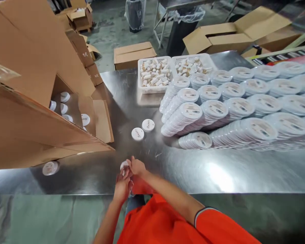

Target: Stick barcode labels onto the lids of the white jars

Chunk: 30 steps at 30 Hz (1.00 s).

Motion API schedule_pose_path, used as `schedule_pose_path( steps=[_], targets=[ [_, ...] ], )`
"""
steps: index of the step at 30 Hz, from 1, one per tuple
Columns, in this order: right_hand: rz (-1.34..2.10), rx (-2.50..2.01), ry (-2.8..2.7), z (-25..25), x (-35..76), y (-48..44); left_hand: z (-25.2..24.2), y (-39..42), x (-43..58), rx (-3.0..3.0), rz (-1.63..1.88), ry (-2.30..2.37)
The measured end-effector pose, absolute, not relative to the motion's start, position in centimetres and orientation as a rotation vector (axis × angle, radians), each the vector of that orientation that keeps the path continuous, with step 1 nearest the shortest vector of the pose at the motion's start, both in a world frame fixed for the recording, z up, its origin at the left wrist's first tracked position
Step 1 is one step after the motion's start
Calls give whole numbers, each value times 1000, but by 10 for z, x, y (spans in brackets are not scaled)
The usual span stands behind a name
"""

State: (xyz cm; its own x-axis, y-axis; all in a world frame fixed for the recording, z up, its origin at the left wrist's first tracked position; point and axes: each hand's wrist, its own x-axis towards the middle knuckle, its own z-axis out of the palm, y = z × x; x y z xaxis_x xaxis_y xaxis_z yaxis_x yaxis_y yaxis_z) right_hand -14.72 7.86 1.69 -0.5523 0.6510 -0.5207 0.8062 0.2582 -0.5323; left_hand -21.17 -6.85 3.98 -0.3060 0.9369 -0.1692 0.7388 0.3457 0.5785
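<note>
Close to the near table edge, my left hand curls around a small round white-lidded jar. My right hand is closed with its fingertips at the jar's upper side; the fingers cover much of it. Just beyond my hands lie two white round lidded jars, one a printed jar and the other a second printed jar, lids up. Another jar stands at the left by the near edge.
A large open carton on the left holds several white-lidded jars. At the back stand two white baskets, a left basket and a right basket, with small white-capped bottles. Leaning stacks of round white containers fill the steel table's right side.
</note>
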Motion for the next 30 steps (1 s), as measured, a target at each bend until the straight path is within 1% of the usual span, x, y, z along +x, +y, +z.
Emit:
schedule_pose_path(
  steps=[2, 4, 6, 8, 11, 13, 16, 18, 20, 22, 25, 30],
  targets=[
    [-1014, 1371, 2420, 26, -145, 99, 28, -67, -208, 1636, 234, 2186],
    [-897, 1389, 2521, 33, -143, 135, 19, -70, -208, 1698, 82, 2201],
    [-802, 1363, 2647, 36, -143, 179, 14, -74, -212, 1750, 42, 2190],
    [-647, 1141, 2829, 34, -144, 217, 14, -79, -222, 1797, 47, 2156],
    [-528, 938, 2924, 22, -140, 233, 18, -87, -236, 1820, 85, 2129],
    [-595, 967, 2945, 11, -129, 213, 20, -93, -239, 1831, 121, 2146],
    [-823, 1016, 2955, -6, -105, 153, 18, -98, -229, 1789, 149, 2212],
    [-1269, 1219, 2824, -17, -90, 114, 13, -98, -219, 1688, 144, 2265],
    [-1656, 1509, 2520, -26, -82, 86, 8, -97, -211, 1606, 152, 2293],
    [-1844, 1693, 2280, -34, -82, 71, 4, -100, -212, 1604, 193, 2287],
    [-1880, 1780, 2266, -36, -90, 63, -1, -110, -227, 1695, 274, 2220],
    [-1597, 1714, 2386, -20, -101, 46, -6, -132, -257, 1772, 351, 2137]
  ],
)
